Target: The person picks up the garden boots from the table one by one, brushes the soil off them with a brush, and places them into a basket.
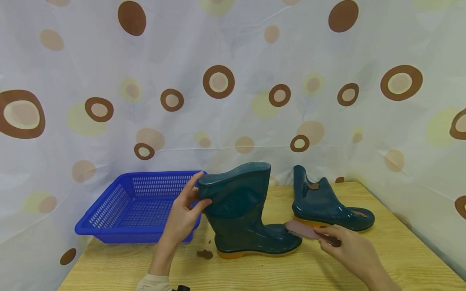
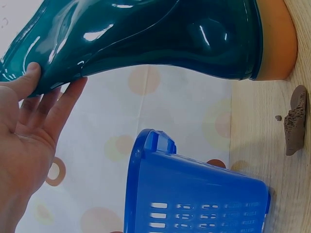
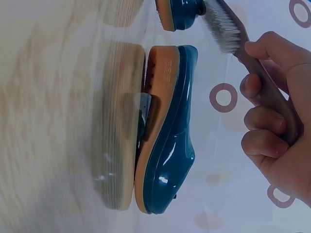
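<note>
A dark teal rubber boot (image 1: 240, 210) with an orange sole stands upright on the wooden table, toe to the right. My left hand (image 1: 183, 214) grips the back of its shaft near the top, thumb on the near side; the left wrist view shows the same left hand (image 2: 36, 126) at the shaft. In my right hand (image 1: 349, 248) is a brown-handled scrub brush (image 1: 303, 230), its head at the boot's toe. Pale bristles of the brush (image 3: 221, 29) show in the right wrist view, with the right hand (image 3: 277, 111) curled round the handle.
A second teal boot (image 1: 324, 202), with brown mud patches on it, stands behind at the right. At the left sits a blue plastic basket (image 1: 145, 232). A brown clump of mud (image 1: 205, 254) lies on the table (image 1: 291, 275) by the heel. A spotted curtain (image 1: 247, 121) hangs behind.
</note>
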A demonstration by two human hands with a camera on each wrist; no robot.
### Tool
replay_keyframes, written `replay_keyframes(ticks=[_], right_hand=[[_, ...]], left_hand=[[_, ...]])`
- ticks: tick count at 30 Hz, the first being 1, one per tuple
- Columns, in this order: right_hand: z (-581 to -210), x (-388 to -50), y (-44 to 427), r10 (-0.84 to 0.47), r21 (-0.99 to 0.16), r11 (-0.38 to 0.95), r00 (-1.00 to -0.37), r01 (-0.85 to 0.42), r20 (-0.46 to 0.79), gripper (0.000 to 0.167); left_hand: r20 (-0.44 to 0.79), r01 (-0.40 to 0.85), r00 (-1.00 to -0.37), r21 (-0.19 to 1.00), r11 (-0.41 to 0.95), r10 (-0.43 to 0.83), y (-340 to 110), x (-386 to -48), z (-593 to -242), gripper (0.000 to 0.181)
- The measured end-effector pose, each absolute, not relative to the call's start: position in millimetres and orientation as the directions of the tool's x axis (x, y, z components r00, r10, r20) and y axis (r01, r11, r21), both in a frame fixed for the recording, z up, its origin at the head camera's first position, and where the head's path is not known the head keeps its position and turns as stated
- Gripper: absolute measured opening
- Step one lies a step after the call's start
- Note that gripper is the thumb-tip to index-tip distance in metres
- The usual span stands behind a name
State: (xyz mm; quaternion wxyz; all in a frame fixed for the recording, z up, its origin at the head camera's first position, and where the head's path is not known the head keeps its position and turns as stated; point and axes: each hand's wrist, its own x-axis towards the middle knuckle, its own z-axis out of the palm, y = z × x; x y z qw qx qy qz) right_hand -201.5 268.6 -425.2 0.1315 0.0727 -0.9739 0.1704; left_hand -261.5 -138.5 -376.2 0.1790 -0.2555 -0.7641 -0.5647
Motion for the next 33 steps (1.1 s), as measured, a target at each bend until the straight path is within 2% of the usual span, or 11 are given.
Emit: replay_keyframes(ticks=[9, 20, 33], right_hand=[[-420.6, -198.3, 275.6, -0.055, -0.289, 0.95, -0.972, -0.122, 0.227, 0.031], [-418.0, -194.0, 288.7, -0.04, -0.256, 0.959, -0.953, -0.12, 0.299, 0.029], [-422.0, -196.7, 281.3, -0.067, -0.342, 0.913, -0.909, -0.221, 0.41, 0.027]], left_hand=[[0.568, 0.599, -0.801, 0.766, 0.236, 0.19, -138.6, -262.4, -377.2, 0.068], [0.566, 0.596, -0.803, 0.768, 0.233, 0.187, -139.5, -261.7, -377.0, 0.068], [0.567, 0.598, -0.801, 0.767, 0.231, 0.192, -139.5, -262.1, -376.4, 0.068]])
